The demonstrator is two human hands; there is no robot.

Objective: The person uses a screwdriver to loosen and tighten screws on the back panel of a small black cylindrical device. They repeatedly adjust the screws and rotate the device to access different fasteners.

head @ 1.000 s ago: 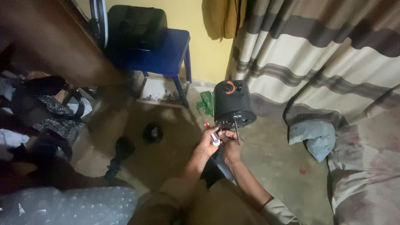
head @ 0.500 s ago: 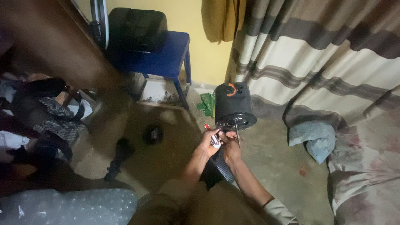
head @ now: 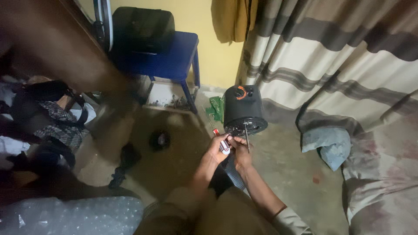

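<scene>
Floor: bare concrete (head: 283,174), dim and stained, and that's where all of this sits.
Room: yellow wall behind, striped curtain (head: 339,56) on the right, blue stool (head: 174,61) with a black case (head: 141,28) on it at the back.
Clutter: black bags (head: 43,113) on the left, bubble wrap (head: 74,215) at the bottom, a grey cloth (head: 326,143) lying under the curtain.
Motor: black drum-shaped motor (head: 241,109) on the floor ahead of the hands, tilted, its thin shaft (head: 247,137) poking down toward them.
Left hand: left hand (head: 217,148) curled closed around a small white and red part (head: 224,147), right beside the shaft.
Right hand: right hand (head: 241,154) closed too, fingertips meeting the left hand at that part; what it pinches, I cannot tell.
Floor bits: a small black round piece (head: 160,140) well apart to the left.
Change: barely any; hands and motor sit where they were half a second ago, with only a slight shift of the view.
</scene>
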